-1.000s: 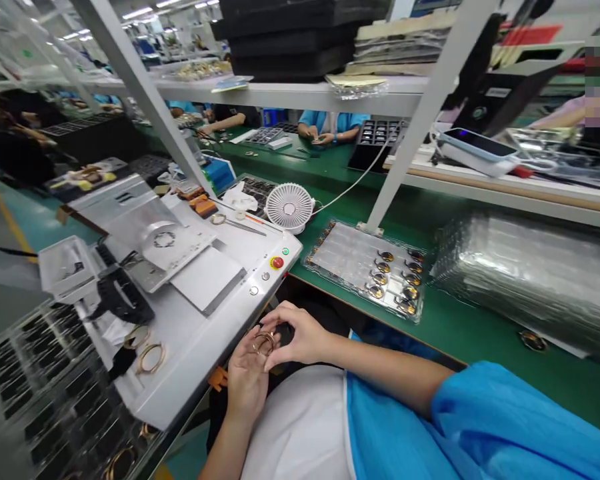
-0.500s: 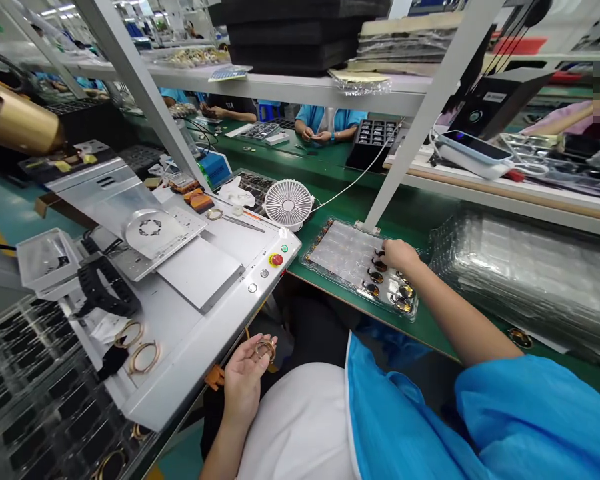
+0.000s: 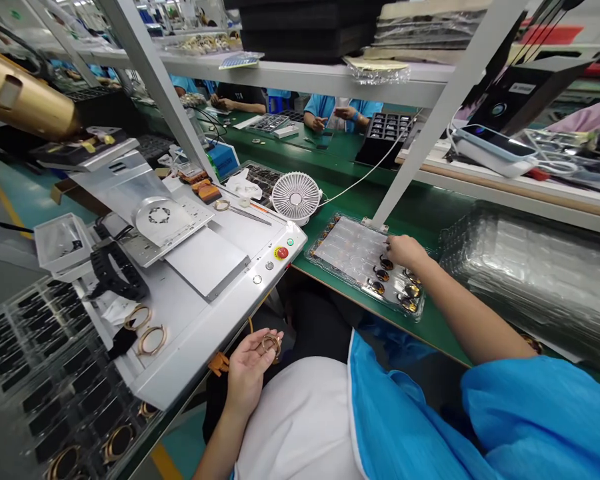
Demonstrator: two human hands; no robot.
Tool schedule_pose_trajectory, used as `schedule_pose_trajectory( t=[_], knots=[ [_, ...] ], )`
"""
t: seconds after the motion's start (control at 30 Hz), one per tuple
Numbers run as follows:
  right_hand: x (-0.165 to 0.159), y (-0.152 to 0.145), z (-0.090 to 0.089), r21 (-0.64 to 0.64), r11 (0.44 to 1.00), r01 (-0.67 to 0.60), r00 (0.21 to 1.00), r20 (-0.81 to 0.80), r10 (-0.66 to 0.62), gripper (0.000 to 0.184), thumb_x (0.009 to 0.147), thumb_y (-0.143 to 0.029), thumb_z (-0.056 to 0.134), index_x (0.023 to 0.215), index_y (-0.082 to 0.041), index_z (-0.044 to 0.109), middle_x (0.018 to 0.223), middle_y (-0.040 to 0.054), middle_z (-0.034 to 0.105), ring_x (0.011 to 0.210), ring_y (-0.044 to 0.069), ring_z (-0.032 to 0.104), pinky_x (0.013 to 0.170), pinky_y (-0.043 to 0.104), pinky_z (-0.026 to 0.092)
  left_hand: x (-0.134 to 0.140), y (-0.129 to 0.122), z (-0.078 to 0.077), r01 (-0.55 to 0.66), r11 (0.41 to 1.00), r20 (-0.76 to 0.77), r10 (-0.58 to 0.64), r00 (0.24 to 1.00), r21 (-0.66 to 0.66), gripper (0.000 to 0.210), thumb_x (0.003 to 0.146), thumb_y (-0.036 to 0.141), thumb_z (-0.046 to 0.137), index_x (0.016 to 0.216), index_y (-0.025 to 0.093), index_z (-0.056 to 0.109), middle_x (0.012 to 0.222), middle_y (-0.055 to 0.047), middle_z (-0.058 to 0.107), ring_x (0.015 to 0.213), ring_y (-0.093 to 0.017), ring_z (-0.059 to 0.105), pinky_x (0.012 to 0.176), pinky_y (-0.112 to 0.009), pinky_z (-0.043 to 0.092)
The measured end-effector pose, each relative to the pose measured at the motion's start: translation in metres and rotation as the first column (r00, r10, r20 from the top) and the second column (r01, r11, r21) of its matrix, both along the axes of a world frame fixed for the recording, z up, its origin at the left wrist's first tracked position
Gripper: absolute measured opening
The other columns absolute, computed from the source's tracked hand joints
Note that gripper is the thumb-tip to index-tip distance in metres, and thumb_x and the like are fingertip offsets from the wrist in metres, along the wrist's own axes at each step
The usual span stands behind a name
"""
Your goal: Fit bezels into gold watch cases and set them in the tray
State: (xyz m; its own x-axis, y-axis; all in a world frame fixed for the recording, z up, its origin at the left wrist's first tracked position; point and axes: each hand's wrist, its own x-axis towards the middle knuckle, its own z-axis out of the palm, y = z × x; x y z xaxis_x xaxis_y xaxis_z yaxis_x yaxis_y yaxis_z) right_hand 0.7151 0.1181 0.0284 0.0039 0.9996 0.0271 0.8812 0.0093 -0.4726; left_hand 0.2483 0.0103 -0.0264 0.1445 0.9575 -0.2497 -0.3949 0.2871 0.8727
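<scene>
Low in front of my body, my left hand (image 3: 250,367) holds a gold-coloured watch case ring (image 3: 271,345) between thumb and fingers, palm turned up. My right hand (image 3: 407,254) reaches over a clear plastic tray (image 3: 345,248) on the green bench. Its fingers are pinched near the tray's far edge, with a small dark bit at the tips that I cannot make out. Just below them lies a round dark part (image 3: 381,274) with an amber tint, in a row with similar ones. More such parts (image 3: 409,304) sit along the tray's right end.
Two gold-coloured rings (image 3: 151,340) lie on the white machine (image 3: 195,333) at left, near a black strap (image 3: 119,270). A red button (image 3: 281,253) and a small fan (image 3: 296,198) stand by its corner. Stacked clear trays (image 3: 540,267) are at right; a slanted post (image 3: 420,147) rises behind my tray.
My right hand has shifted slightly toward the tray's far edge, uncovering more of the dark part below it. My left hand keeps the ring, turned a little. The view has shifted slightly.
</scene>
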Motion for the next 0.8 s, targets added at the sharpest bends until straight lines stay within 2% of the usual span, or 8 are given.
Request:
schedule_pose_trajectory(
  t=[0.1,0.2,0.27,0.33,0.4,0.5,0.67,0.8],
  knots=[
    [-0.034,-0.010,0.002,-0.015,0.995,0.103,0.987,-0.122,-0.104,0.037,0.089,-0.024,0.063,0.124,-0.013,0.071,0.071,0.0112,0.068,0.065,0.029,0.068,0.064,0.041,0.055,0.000,-0.001,0.004,0.038,0.999,0.005,-0.038,0.999,0.022,0.044,0.071,0.030,0.094,0.111,0.021,0.077,0.110,-0.010,0.080,0.107,-0.027,0.077,0.097,-0.040,0.061],
    [-0.100,-0.027,-0.002,-0.067,0.997,-0.040,0.926,-0.378,0.012,0.049,0.094,-0.030,0.059,0.140,-0.017,0.062,0.085,0.0072,0.070,0.064,0.021,0.067,0.061,0.034,0.057,0.007,0.003,0.017,0.161,0.984,0.005,-0.162,0.987,0.073,0.051,0.072,0.027,0.093,0.120,0.022,0.075,0.123,-0.013,0.076,0.107,-0.027,0.077,0.094,-0.037,0.062],
    [-0.150,-0.038,-0.003,-0.079,0.970,-0.231,0.737,-0.665,0.121,0.047,0.092,-0.035,0.063,0.136,-0.019,0.065,0.090,0.0052,0.069,0.063,0.017,0.065,0.059,0.032,0.059,0.014,0.007,0.026,0.265,0.957,0.009,-0.268,0.964,0.120,0.062,0.069,0.025,0.095,0.127,0.025,0.072,0.142,-0.015,0.066,0.107,-0.027,0.076,0.091,-0.036,0.062],
    [-0.194,-0.047,0.000,-0.051,0.933,-0.356,0.540,-0.826,0.161,0.042,0.090,-0.037,0.067,0.128,-0.020,0.069,0.093,0.0043,0.066,0.062,0.014,0.064,0.054,0.029,0.058,0.018,0.011,0.032,0.328,0.929,0.023,-0.336,0.941,0.170,0.072,0.065,0.023,0.097,0.132,0.026,0.069,0.153,-0.016,0.057,0.107,-0.028,0.076,0.088,-0.036,0.062],
    [-0.225,-0.051,0.003,-0.012,0.921,-0.389,0.460,-0.869,0.182,0.037,0.088,-0.035,0.069,0.121,-0.021,0.073,0.095,0.0034,0.061,0.060,0.012,0.063,0.049,0.026,0.056,0.018,0.012,0.033,0.350,0.915,0.038,-0.364,0.931,0.199,0.079,0.066,0.023,0.097,0.138,0.026,0.064,0.142,-0.016,0.065,0.109,-0.030,0.076,0.087,-0.038,0.062],
    [-0.248,-0.052,0.007,0.069,0.925,-0.375,0.448,-0.859,0.246,0.030,0.089,-0.030,0.067,0.116,-0.022,0.077,0.099,0.0042,0.058,0.060,0.010,0.063,0.048,0.025,0.054,0.011,0.008,0.032,0.332,0.921,0.061,-0.351,0.935,0.204,0.087,0.069,0.028,0.096,0.147,0.024,0.057,0.119,-0.015,0.075,0.112,-0.033,0.075,0.086,-0.038,0.061],
    [-0.262,-0.054,0.002,0.212,0.916,-0.341,0.472,-0.804,0.362,0.015,0.092,-0.025,0.066,0.096,-0.020,0.079,0.096,0.0068,0.063,0.069,0.013,0.064,0.054,0.025,0.054,0.003,-0.003,0.035,0.205,0.958,0.120,-0.232,0.965,0.199,0.085,0.064,0.037,0.098,0.141,0.032,0.062,0.154,-0.014,0.054,0.107,-0.031,0.077,0.094,-0.041,0.060],
    [-0.268,-0.055,0.000,0.300,0.886,-0.355,0.484,-0.752,0.448,0.012,0.090,-0.020,0.066,0.083,-0.020,0.076,0.097,0.0066,0.063,0.069,0.012,0.060,0.055,0.025,0.048,0.001,-0.004,0.037,0.185,0.972,0.137,-0.205,0.969,0.147,0.081,0.064,0.037,0.098,0.138,0.023,0.066,0.123,-0.015,0.075,0.105,-0.030,0.077,0.091,-0.038,0.060]
  ],
)
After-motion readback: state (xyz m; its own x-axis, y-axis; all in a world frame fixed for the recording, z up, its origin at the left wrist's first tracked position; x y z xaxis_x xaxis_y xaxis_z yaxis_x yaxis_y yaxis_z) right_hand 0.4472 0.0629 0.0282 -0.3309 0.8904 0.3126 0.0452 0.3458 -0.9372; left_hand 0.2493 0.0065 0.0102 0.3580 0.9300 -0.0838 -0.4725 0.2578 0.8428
